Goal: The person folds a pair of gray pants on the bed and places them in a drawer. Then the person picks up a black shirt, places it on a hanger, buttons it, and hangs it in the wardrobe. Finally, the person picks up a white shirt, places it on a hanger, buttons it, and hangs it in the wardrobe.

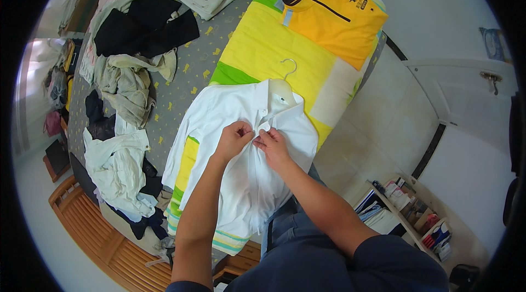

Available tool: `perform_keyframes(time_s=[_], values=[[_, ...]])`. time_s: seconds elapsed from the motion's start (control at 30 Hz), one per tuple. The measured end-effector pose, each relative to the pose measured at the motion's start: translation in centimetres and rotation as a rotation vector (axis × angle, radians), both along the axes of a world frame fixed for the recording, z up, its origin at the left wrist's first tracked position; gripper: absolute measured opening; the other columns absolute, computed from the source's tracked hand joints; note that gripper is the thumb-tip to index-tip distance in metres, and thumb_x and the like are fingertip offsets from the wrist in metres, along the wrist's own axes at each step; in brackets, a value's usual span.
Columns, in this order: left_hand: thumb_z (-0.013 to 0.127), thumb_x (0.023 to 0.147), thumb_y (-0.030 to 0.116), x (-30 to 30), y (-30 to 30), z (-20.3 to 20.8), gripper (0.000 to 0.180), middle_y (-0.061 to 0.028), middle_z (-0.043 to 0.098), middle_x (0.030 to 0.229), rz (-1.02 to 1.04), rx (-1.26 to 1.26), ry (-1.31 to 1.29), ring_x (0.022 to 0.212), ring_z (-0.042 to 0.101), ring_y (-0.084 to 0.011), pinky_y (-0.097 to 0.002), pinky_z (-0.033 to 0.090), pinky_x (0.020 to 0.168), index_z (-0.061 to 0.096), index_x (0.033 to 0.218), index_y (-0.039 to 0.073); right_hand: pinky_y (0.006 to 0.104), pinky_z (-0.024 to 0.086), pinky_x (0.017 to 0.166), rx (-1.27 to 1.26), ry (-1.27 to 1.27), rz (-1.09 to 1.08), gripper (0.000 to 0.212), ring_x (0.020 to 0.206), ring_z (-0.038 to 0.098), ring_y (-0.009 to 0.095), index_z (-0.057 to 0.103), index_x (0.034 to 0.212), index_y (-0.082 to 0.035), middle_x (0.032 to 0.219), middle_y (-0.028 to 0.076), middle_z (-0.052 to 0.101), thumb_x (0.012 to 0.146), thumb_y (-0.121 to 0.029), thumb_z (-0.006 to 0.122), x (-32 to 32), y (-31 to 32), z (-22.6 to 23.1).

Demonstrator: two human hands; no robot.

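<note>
The left hand (239,134) and right hand (272,144), nearly closed, pinch a white shirt (249,169). A hanger (281,89) sits within its collar (262,97).

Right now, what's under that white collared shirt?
A yellow, green and white quilt peeks out around the white collared shirt. The shirt covers the part beneath, so I can't see whether anything else hides there.
</note>
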State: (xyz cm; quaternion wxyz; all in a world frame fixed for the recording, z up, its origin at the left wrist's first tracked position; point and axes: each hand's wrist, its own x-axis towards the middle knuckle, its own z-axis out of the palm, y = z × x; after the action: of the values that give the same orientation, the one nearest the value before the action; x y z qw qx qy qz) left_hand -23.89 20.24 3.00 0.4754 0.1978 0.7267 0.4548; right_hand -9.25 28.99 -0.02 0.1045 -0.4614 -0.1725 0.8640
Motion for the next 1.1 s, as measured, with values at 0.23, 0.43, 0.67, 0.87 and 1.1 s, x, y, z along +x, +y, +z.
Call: perform_keyframes(time_s=[0.23, 0.43, 0.67, 0.87, 1.1], values=[[0.072, 0.085, 0.007, -0.2, 0.7, 0.0, 0.009, -0.0033, 0.063, 0.077, -0.093, -0.064, 0.075, 0.070, 0.056, -0.0102, -0.0269, 0.049, 0.066, 0.066, 0.085, 0.000, 0.0295, 0.055, 0.079, 0.071, -0.040, 0.075, 0.012, 0.081, 0.063, 0.012, 0.066, 0.101, -0.005, 0.091, 0.002, 0.066, 0.100, -0.018, 0.066, 0.4, 0.5, 0.2], [0.072, 0.083, 0.007, -0.3, 1.1, 0.2, 0.009, -0.0050, 0.064, 0.077, -0.116, -0.078, 0.102, 0.068, 0.057, -0.0111, -0.0274, 0.049, 0.065, 0.066, 0.084, 0.000, 0.0277, 0.054, 0.076, 0.146, -0.064, 0.112, 0.011, 0.078, 0.064, 0.012, 0.067, 0.101, -0.002, 0.090, 0.003, 0.068, 0.097, -0.012, 0.067, -0.1, 0.4, 0.8], [0.072, 0.084, 0.006, -1.2, 1.2, 0.8, 0.007, -0.0027, 0.065, 0.077, -0.150, -0.099, 0.053, 0.069, 0.056, -0.0090, -0.0265, 0.049, 0.065, 0.068, 0.085, 0.000, 0.0265, 0.054, 0.076, 0.160, -0.087, 0.148, 0.010, 0.079, 0.064, 0.012, 0.067, 0.101, 0.000, 0.089, 0.004, 0.068, 0.093, -0.004, 0.064, -0.2, 0.7, 0.3], [0.072, 0.086, 0.005, -1.2, 1.0, 0.4, 0.007, 0.0001, 0.065, 0.079, -0.121, -0.076, -0.036, 0.072, 0.056, -0.0065, -0.0249, 0.049, 0.066, 0.069, 0.087, -0.001, 0.0271, 0.054, 0.078, 0.061, -0.030, 0.067, 0.009, 0.081, 0.064, 0.012, 0.068, 0.102, -0.001, 0.091, 0.003, 0.067, 0.095, -0.005, 0.065, -0.1, 0.4, -0.1], [0.073, 0.087, 0.003, -1.8, 0.8, -0.4, 0.005, 0.0010, 0.065, 0.080, -0.122, -0.046, -0.116, 0.074, 0.057, -0.0060, -0.0246, 0.050, 0.067, 0.069, 0.089, 0.000, 0.0275, 0.054, 0.077, 0.193, -0.061, 0.161, 0.008, 0.079, 0.065, 0.013, 0.070, 0.099, 0.001, 0.090, 0.005, 0.069, 0.095, -0.005, 0.066, 0.0, 0.4, -1.0]])
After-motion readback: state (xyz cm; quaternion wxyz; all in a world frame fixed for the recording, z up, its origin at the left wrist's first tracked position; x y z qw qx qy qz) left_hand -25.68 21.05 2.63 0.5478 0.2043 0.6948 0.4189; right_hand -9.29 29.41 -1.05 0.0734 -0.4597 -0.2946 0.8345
